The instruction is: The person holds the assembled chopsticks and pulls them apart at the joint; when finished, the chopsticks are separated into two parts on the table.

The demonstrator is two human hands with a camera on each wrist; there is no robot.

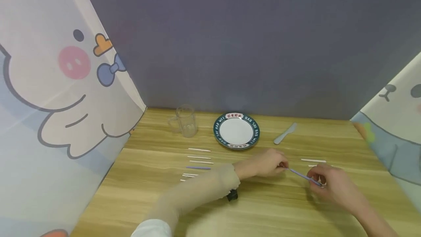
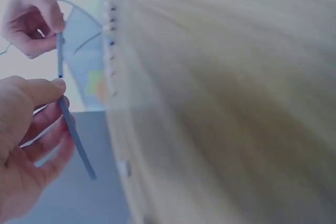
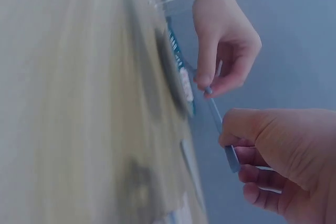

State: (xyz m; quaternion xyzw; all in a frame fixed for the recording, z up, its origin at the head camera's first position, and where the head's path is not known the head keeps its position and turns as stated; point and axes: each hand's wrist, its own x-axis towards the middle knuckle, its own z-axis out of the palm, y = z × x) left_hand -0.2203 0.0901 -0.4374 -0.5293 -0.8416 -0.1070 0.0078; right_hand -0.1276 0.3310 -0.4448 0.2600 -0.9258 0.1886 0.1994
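My left hand (image 1: 268, 162) and right hand (image 1: 332, 182) are close together over the right part of the table, with a slim purple stick (image 1: 299, 173) between them. The left hand pinches the stick between thumb and fingertips, and part of it (image 2: 81, 148) runs on past that grip in the left wrist view. In the right wrist view the right hand (image 3: 291, 156) holds the stick near its other end, thumb on top, lower fingers loosely bent. The stick slants, off the table. White sticks (image 1: 313, 160) lie just beyond the right hand, partly hidden by it.
Several white sticks (image 1: 199, 150) and a purple stick (image 1: 198, 167) lie in a column left of centre, partly behind the left sleeve. A clear mug (image 1: 188, 124), a green-rimmed plate (image 1: 219, 138) and a pale knife (image 1: 285, 133) sit along the back, before a grey wall (image 1: 250, 46).
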